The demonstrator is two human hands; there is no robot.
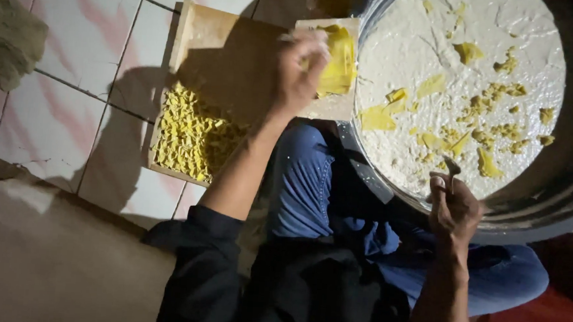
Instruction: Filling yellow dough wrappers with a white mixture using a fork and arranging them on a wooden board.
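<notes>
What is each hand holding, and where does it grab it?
The left hand pinches a thin yellow sheet at its left edge. The right hand grips a small metal tool by its lower end, over the big floury pan.

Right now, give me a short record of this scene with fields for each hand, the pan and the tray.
left hand: raised, pinching a stack of yellow sheets over a small board
right hand: gripping a small metal tool at the pan's near rim
pan: large, dark, filled with white paste with yellow scraps on top
wooden tray: on the tiled floor, near end packed with folded yellow pieces
</notes>
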